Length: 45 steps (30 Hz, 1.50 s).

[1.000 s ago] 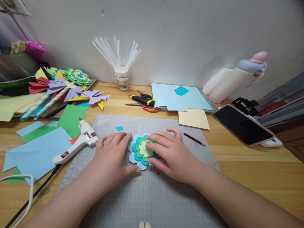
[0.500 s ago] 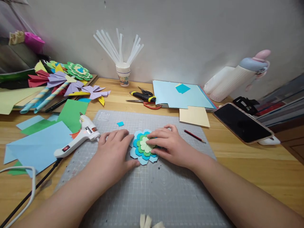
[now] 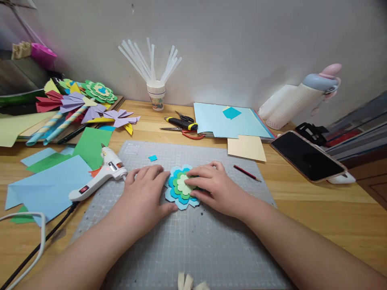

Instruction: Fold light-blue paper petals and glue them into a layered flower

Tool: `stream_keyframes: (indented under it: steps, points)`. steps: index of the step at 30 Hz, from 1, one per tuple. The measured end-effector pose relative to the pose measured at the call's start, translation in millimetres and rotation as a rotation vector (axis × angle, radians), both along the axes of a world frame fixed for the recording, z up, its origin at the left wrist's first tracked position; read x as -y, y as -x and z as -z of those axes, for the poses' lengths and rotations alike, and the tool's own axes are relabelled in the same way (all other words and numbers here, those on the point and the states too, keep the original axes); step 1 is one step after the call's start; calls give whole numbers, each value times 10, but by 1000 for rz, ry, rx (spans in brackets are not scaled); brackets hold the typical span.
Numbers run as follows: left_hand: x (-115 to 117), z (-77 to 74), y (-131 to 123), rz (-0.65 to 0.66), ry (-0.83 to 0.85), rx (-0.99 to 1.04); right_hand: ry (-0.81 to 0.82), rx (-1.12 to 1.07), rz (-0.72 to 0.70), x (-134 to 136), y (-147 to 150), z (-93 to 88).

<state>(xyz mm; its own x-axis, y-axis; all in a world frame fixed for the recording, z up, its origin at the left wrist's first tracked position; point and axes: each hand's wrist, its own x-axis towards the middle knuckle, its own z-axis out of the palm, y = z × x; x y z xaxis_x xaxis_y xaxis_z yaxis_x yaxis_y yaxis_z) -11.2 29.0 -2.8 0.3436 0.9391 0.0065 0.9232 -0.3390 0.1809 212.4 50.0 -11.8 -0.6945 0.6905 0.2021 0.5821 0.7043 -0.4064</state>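
A layered paper flower (image 3: 181,196), light blue outside, then darker blue and green, with a pale green centre, lies on the grey cutting mat (image 3: 208,249). My left hand (image 3: 145,193) rests at its left edge, fingers spread, the thumb by the lower left petals. From the right, my right hand (image 3: 214,187) reaches over the flower, its fingers slightly apart and the tips on the pale and green layers. Part of the flower's right side is hidden under that hand. A small blue paper scrap (image 3: 152,158) lies above my left hand.
A white glue gun (image 3: 99,179) lies left, near blue paper (image 3: 51,187). Behind are paper flowers (image 3: 99,92), a cup of straws (image 3: 156,98), scissors and a cutter (image 3: 181,123), and blue sheets (image 3: 217,121). Right are a pencil (image 3: 246,173), phone (image 3: 308,156) and bottle (image 3: 302,98).
My right hand has shifted very slightly left over the flower. My left hand stays in place beside it.
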Motion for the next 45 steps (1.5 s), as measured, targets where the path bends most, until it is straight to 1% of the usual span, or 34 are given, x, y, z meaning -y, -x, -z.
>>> stream_keyframes:
  steps: [5,13,18,23,27,32,37,40,45]
  points:
    - [6,-17,-12,-3,7,-7,4,-8,5,10,8,9]
    - [1,19,13,-1,-4,21,-10,0,12,34,11,10]
    - [5,8,6,-2,-4,7,-16,19,11,36,22,17]
    - [3,-2,2,-5,9,-1,-81,83,36,74,53,-49]
    - [2,-6,3,-1,4,1,-125,66,56,115,62,-102]
    - [0,1,9,1,-2,-4,-64,112,66,129,85,-109]
    - [-4,9,14,6,6,-16,25,106,145,99,123,-88]
    - [-1,-9,7,8,3,-20,25,108,157,76,136,-83]
    - [-6,-24,-3,8,0,-26,-19,137,114,61,139,-91]
